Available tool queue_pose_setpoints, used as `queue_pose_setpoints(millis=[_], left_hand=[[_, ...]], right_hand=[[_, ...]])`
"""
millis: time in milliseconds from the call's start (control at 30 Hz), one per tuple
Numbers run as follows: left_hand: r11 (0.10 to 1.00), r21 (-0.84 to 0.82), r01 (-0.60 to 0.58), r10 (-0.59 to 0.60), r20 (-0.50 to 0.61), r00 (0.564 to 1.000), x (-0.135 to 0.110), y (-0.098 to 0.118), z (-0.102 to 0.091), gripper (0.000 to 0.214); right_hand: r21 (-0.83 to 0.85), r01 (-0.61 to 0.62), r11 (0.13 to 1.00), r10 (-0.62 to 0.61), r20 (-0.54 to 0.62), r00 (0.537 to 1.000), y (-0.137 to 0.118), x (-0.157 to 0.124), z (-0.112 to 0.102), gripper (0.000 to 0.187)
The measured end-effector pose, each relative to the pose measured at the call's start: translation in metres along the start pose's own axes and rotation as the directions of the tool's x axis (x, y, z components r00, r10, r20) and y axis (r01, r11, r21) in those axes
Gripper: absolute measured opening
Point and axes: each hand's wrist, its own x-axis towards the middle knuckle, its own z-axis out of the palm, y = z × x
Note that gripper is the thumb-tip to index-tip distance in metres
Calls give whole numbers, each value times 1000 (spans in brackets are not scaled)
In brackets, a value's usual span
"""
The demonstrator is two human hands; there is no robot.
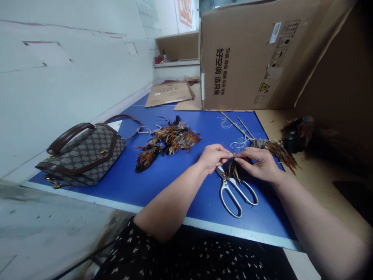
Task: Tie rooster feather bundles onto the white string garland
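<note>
My left hand [215, 157] and my right hand [258, 163] meet over the blue table, fingertips pinched close together. Between them hangs a small bunch of dark brown feathers [232, 171], its top end in both pinches. Directly below lie metal scissors [233, 194], their blades partly hidden by the feathers and my left hand. Pale string [239, 144] loops just beyond my fingers, beside two thin sticks [235, 125]. Past my right hand lies a wrapped bundle of brown feathers [278, 152]. A loose pile of brown and black feathers [175, 138] sits to the left.
A patterned handbag [87, 155] with brown straps stands at the left of the blue table [171, 186]. A large cardboard box [247, 58] rises at the back right, with flat cardboard [170, 93] beside it. Dark feathers [298, 132] lie at the right.
</note>
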Motion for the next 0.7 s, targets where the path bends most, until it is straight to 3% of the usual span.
queue_pose_setpoints(millis=[133,200,300,400,500,600,700], left_hand=[[1000,27,-16,16,-3,1000,0,0,0,28],[998,55,-31,32,-9,999,-1,-1,0,28],[995,89,-46,47,-10,999,-3,0,2,28],[993,101,-53,54,-7,999,-5,1,5,26],[991,109,-80,81,-8,997,-6,0,6,24],[968,171,-184,190,-18,982,-5,-3,7,20],[882,297,-366,384,-2,923,-5,-7,9,14]], right_hand=[[49,-53,997,51,44,998,-3,2,-6,14],[91,-95,991,95,2,995,-4,3,-8,18],[179,-242,954,252,-37,967,-3,3,-6,26],[246,-406,880,399,79,913,1,-1,0,34],[299,-455,839,436,133,890,1,-2,5,34],[381,-473,794,458,137,878,-2,-1,7,34],[419,-475,774,468,126,875,-6,3,7,33]])
